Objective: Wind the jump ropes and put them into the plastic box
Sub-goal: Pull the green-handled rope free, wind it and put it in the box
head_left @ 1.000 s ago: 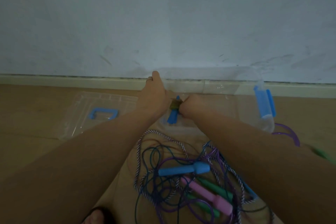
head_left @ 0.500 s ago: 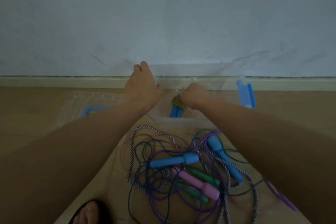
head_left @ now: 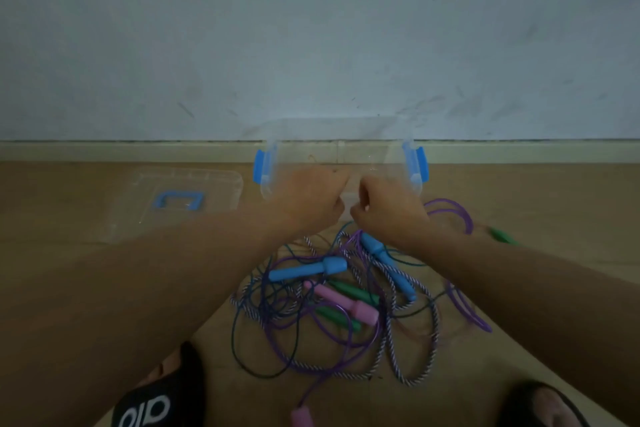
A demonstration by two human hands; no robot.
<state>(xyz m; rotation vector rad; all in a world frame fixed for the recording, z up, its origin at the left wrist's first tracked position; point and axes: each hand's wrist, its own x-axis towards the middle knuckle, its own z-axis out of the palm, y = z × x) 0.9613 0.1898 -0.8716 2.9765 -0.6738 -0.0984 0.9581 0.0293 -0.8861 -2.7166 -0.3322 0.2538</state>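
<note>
From here I see both hands low over the floor, just in front of the clear plastic box point(head_left: 337, 135) that stands against the far wall with its blue latches either side. My left hand point(head_left: 308, 199) has its fingers curled under; whether that grip holds anything I cannot tell, as the fingers are hidden behind the knuckles. My right hand point(head_left: 388, 208) is curled too, at the far edge of the tangle of jump ropes point(head_left: 332, 308), and it may be pinching a cord, but I cannot tell that either.

The tangle lies on the floor between my feet, near me, well short of the box. In it I make out a blue handle point(head_left: 308, 269), a second blue handle point(head_left: 389, 265), a pink handle point(head_left: 341, 302) and a green handle point(head_left: 349, 291), all crossed by purple, dark and striped cords. The lid point(head_left: 180, 204) lies flat to the left.

I judge the cords light, limp and prone to snagging; the striped braid looks softer, the thin purple one springier and slippery. The handles are the only stiff parts, so I would take hold there and draw one rope free before coiling it.
</note>
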